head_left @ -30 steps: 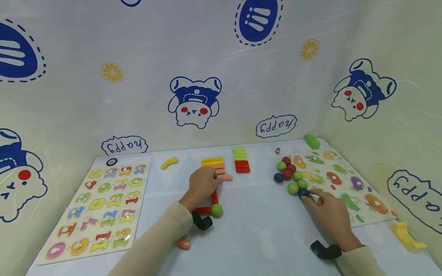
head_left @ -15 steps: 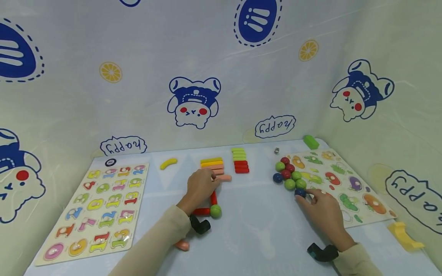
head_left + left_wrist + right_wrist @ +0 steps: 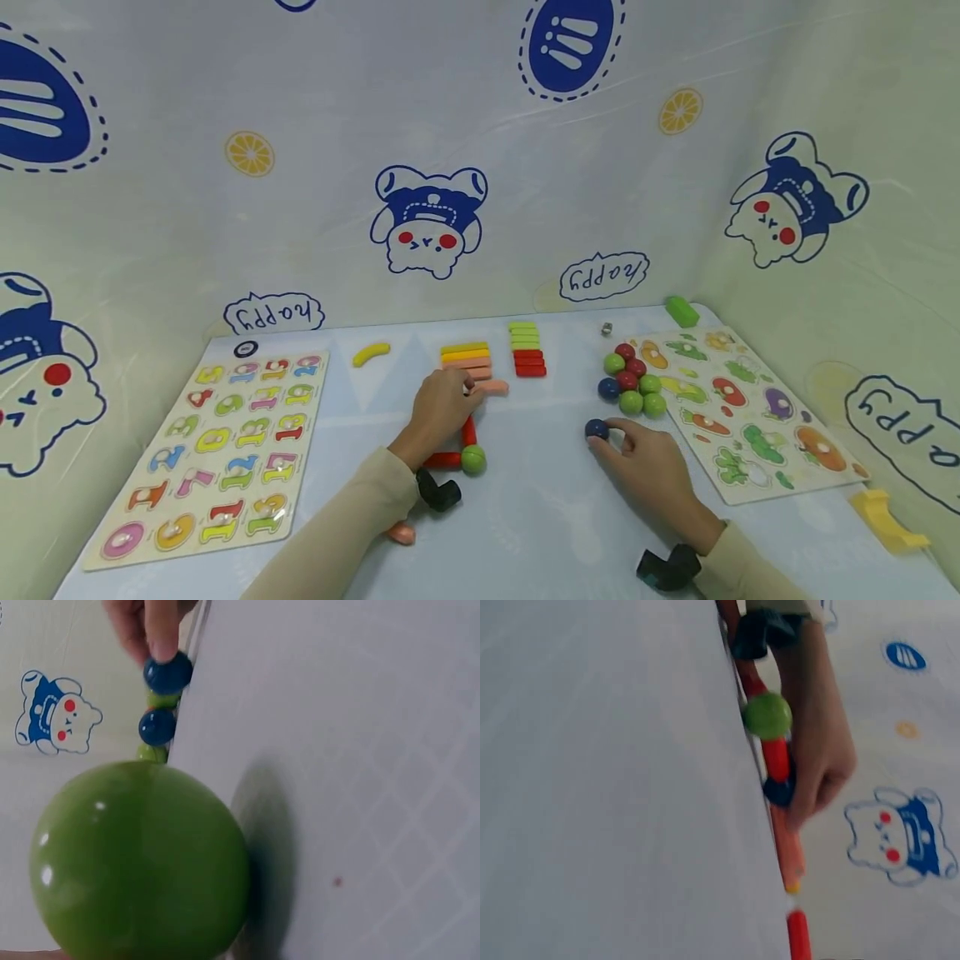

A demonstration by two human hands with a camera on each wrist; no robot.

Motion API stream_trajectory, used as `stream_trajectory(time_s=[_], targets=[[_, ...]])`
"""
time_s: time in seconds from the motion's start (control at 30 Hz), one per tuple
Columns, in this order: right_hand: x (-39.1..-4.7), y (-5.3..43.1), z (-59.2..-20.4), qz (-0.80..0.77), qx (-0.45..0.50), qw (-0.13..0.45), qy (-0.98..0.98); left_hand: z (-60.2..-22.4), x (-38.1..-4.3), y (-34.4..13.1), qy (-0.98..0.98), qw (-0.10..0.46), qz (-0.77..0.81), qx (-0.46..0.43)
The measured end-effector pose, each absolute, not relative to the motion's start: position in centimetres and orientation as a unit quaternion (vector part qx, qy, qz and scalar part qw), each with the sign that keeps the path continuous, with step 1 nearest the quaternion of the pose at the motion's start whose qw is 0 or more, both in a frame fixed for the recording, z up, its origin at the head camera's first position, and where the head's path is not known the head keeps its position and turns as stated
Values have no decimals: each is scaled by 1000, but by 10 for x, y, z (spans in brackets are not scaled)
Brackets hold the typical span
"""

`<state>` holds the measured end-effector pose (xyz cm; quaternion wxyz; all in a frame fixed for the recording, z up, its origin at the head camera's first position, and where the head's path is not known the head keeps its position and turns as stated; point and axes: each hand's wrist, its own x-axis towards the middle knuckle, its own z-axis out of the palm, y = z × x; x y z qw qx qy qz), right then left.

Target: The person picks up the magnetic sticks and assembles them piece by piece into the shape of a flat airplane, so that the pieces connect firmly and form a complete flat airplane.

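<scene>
My right hand [image 3: 648, 471] pinches a dark blue ball [image 3: 597, 429] between thumb and fingers, just above or on the table. The same ball [image 3: 168, 673] shows in the left wrist view. My left hand [image 3: 438, 412] grips at the far end of a red stick [image 3: 468, 431], where the right wrist view shows another dark blue ball [image 3: 779, 791] against its fingers. A green ball [image 3: 473, 460] sits at the stick's near end, touching a second red stick [image 3: 442, 460]. Beyond the left fingertips lies a salmon-pink stick [image 3: 492, 387].
Green, red and blue balls [image 3: 632, 403] cluster beside the vegetable puzzle board [image 3: 720, 492]. Rows of yellow, pink, lime and red sticks [image 3: 530, 361] lie at the back. A number puzzle board [image 3: 296, 492] is at left, a toy banana [image 3: 371, 354] behind, a yellow arch block [image 3: 888, 521] at right.
My right hand has drawn the dark blue ball out of the cluster, leftward and slightly towards me. The left hand stays almost in place.
</scene>
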<state>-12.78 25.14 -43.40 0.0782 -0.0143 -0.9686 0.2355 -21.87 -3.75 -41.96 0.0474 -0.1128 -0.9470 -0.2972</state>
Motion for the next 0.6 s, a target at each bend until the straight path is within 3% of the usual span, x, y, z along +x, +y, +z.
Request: stream_trajectory(time_s=[0.27,0.6], targets=[[-166,197,-442,290,34,63,-954,-419,-218,-36,-952,38,-288,-102],[-202,170,-448,319,72,98,-940,-419,-218,-35,-955,31,-279,-92]])
